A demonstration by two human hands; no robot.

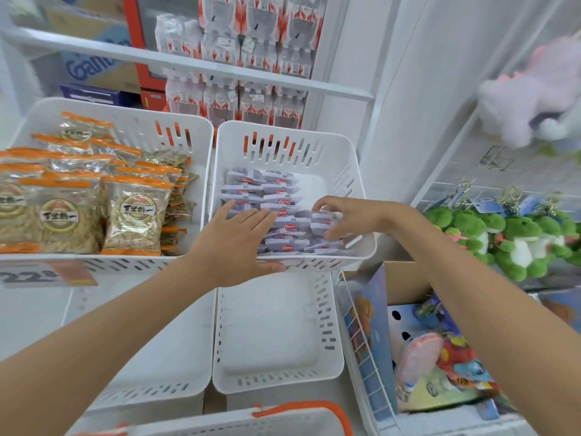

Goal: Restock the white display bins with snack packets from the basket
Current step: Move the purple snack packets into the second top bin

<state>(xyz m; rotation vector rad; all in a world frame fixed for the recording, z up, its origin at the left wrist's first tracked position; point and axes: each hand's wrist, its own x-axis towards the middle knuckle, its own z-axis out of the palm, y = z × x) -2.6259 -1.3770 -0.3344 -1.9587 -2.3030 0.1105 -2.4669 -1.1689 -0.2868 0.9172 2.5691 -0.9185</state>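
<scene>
Right at the bottom, closest to the person, is the basket (220, 423). It is white plastic with an orange handle, and I cannot see what is inside it. Just past it sits an empty white bin (276, 335), hard and smooth, with little slots cut in its walls.

Next, two bare arms stretch out to the white display bin (366, 196), one level up. The left hand (239, 234) lies flat with straight fingers, pressing down on the snack packets (261, 190). Its thumb is by the bin's front rim. The right hand (342, 218) has its grip curled round a small bunch of packets at the right side of the bin.

The packets are little and flat, purple and white with a red mark, and they lie in overlapping rows. I think they are light, a bit slippery and easy to crumple. It looks best to pinch a few by their flat sides and not squeeze hard.

To the left, another white bin (188, 124) holds crinkly clear bags (135, 212) with orange tops. Off to the right are fluffy green plush toys (515, 234). Far behind stand wrapped packs of bottles (251, 58).
</scene>
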